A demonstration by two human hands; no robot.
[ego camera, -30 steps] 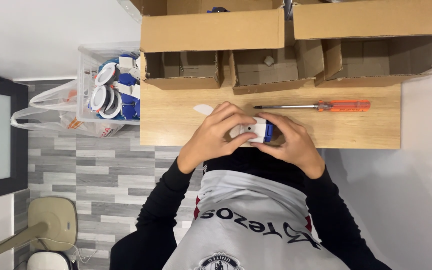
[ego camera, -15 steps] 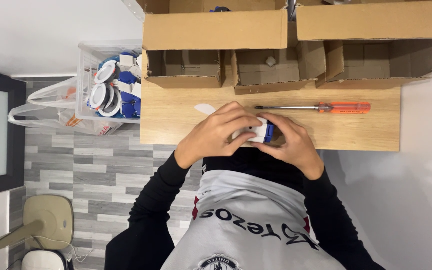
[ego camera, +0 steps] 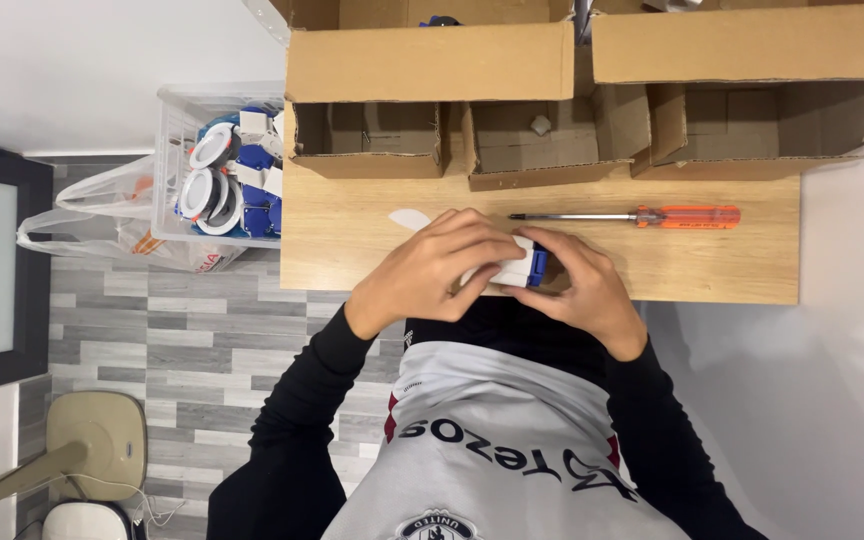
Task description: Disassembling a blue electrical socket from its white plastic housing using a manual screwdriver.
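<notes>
Both my hands hold a small white box-shaped part with a blue end [ego camera: 520,266] just above the near edge of the wooden table [ego camera: 712,265]. My left hand [ego camera: 432,268] wraps over its top and left side, hiding most of it. My right hand [ego camera: 577,285] cups it from the right and below. A small white oval piece [ego camera: 409,218] lies on the table just beyond my left hand. An orange-handled screwdriver [ego camera: 642,216] lies flat beyond my right hand, its tip pointing left.
Three open cardboard boxes [ego camera: 367,135] [ego camera: 542,140] [ego camera: 752,125] line the table's far edge, with larger boxes [ego camera: 432,60] behind. A clear bin [ego camera: 172,130] of white and blue parts stands at the left, beside a plastic bag [ego camera: 102,225]. A chair [ego camera: 92,450] sits on the floor.
My hands stay closed on the white and blue part, shifting it only slightly. The screwdriver and the boxes have not moved.
</notes>
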